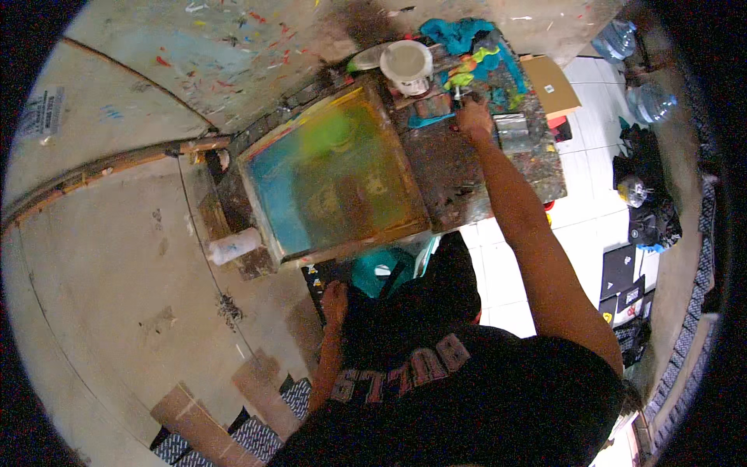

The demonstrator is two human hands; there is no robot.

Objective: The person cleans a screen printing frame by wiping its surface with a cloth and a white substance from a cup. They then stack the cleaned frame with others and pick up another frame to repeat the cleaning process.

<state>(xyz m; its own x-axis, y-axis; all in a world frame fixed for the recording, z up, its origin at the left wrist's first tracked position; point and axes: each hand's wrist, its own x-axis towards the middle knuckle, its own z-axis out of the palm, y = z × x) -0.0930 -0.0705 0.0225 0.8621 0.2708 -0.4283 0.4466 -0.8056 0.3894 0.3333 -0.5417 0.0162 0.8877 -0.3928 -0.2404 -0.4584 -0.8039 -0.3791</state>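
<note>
My right arm stretches forward over the paint-stained table. At its far right part my right hand (475, 118) is closed beside a small light-coloured item (457, 95); what sits in the fingers is hard to make out. Teal and yellow-green rags (475, 66) lie just beyond it. Low on the left, my left hand (335, 299) is curled next to a dark strip with pale marks (315, 282); its grip is too small to read. Between the hands and the wall lies a framed screen (334, 171), smeared blue, green and yellow-brown.
A white tub (407, 66) stands behind the screen. A clear glass-like block (512, 132) lies right of my right hand. A white bottle (235, 246) rests at the screen's left corner. Cardboard (551, 86) sits past the table; water jugs (652, 103) stand on the tiled floor.
</note>
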